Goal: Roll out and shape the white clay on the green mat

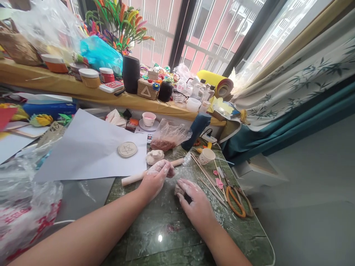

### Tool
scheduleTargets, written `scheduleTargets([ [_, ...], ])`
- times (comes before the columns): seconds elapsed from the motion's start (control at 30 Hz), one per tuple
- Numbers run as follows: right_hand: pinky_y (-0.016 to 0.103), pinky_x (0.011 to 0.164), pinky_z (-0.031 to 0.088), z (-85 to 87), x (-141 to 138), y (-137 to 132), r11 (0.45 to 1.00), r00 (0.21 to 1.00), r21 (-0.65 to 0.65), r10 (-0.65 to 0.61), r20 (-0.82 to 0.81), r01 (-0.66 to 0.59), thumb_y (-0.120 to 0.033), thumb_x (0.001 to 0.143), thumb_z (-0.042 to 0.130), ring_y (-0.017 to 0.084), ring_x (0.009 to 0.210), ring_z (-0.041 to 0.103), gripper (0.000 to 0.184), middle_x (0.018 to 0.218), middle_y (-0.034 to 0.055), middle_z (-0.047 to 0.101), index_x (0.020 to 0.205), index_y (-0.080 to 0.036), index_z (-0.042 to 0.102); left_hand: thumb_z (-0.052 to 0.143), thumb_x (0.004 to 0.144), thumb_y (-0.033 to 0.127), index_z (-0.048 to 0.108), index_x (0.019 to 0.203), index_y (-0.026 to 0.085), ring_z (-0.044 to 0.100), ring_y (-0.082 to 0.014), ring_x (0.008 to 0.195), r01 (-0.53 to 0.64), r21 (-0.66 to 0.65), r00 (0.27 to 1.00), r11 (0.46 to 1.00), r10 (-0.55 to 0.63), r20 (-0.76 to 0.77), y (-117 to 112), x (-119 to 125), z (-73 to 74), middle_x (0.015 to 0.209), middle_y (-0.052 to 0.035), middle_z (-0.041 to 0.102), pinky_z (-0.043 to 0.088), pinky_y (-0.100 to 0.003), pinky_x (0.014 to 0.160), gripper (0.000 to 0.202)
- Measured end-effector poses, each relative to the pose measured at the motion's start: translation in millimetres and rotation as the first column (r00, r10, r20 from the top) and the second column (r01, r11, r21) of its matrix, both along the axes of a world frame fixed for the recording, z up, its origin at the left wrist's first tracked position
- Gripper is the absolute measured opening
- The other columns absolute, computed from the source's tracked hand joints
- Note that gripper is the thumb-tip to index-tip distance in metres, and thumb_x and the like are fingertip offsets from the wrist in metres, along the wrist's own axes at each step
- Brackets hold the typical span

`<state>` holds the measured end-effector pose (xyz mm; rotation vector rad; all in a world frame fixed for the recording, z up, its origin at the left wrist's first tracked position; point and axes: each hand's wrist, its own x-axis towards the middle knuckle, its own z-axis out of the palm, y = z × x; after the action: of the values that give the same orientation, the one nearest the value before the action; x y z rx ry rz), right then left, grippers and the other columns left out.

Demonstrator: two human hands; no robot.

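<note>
My right hand (pixel 196 202), whitened with powder, is closed on a small grey lump of clay (pixel 179 189) between thumb and fingers, low over the table. My left hand (pixel 158 175) has its fingers curled with the thumb against them; whatever it may hold is hidden. Behind and partly under that hand lies a wooden rolling pin (pixel 133 178). Just beyond are pale lumps of clay (pixel 154 156), one stacked on another. A flat clay disc (pixel 127 149) with a star scored in it rests on a white paper sheet (pixel 91 155).
Scissors (pixel 235 201) with orange handles, thin wooden sticks (pixel 205 171) and a paper cup (pixel 206 156) lie to the right. Farther back are a bag of brown material (pixel 166 138) and a dark blue cylinder (pixel 196 131). A plastic bag (pixel 24 210) sits at left.
</note>
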<state>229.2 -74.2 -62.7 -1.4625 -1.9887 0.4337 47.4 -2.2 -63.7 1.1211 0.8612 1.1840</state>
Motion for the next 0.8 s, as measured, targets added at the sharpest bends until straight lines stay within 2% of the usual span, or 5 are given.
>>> scheduleTargets([
  [0.17,0.051,0.106,0.052,22.7,5,2,0.975,0.986,0.177,-0.115,-0.122,0.135,-0.026,0.093,0.064,0.029,0.124,0.061,0.039,0.133,0.0096,0.067,0.132,-0.027,0.065,0.063,0.090,0.058,0.062,0.081,0.018,0.063,-0.0180,0.075,0.010,0.001,1.000,1.000,-0.010,0.025,0,1,0.7,0.077,-0.0016,0.064,0.054,-0.032,0.078,0.041],
  [0.33,0.045,0.102,0.055,1.1,2,0,0.993,0.995,0.074,0.091,-0.048,-0.087,-0.016,0.092,0.064,0.024,0.113,0.067,0.036,0.119,0.0048,0.073,0.123,-0.031,0.071,0.059,0.094,0.053,0.063,0.083,0.018,0.063,-0.0185,0.079,0.002,0.042,1.000,0.999,-0.001,-0.023,1,-1,-2.0,0.081,-0.0025,0.066,0.054,-0.033,0.080,0.036],
  [0.5,0.048,0.105,0.053,-12.4,1,-1,1.000,0.999,0.008,0.027,-0.032,-0.027,-0.021,0.086,0.071,0.027,0.121,0.064,0.042,0.131,0.0071,0.069,0.127,-0.029,0.070,0.056,0.096,0.050,0.063,0.083,0.019,0.062,-0.0185,0.080,0.001,0.062,0.998,0.998,0.003,-0.062,2,-2,-1.1,0.082,-0.0024,0.065,0.052,-0.033,0.083,0.035],
  [0.67,0.049,0.103,0.055,7.6,5,5,0.998,0.998,-0.043,0.035,-0.051,-0.037,-0.023,0.087,0.070,0.028,0.115,0.068,0.040,0.123,0.0075,0.074,0.127,-0.027,0.070,0.057,0.094,0.051,0.063,0.081,0.019,0.062,-0.0185,0.078,-0.003,0.033,0.997,0.999,0.005,-0.073,1,-1,2.9,0.080,-0.0024,0.065,0.052,-0.032,0.082,0.035],
  [0.8,0.051,0.103,0.054,30.2,8,7,0.992,0.982,0.093,-0.071,-0.173,0.088,-0.030,0.092,0.068,0.028,0.118,0.067,0.042,0.129,0.0090,0.071,0.134,-0.027,0.065,0.057,0.095,0.051,0.063,0.081,0.019,0.063,-0.0192,0.080,-0.018,0.034,0.998,0.999,0.020,-0.063,1,-1,2.5,0.082,-0.0029,0.065,0.052,-0.033,0.082,0.035],
])
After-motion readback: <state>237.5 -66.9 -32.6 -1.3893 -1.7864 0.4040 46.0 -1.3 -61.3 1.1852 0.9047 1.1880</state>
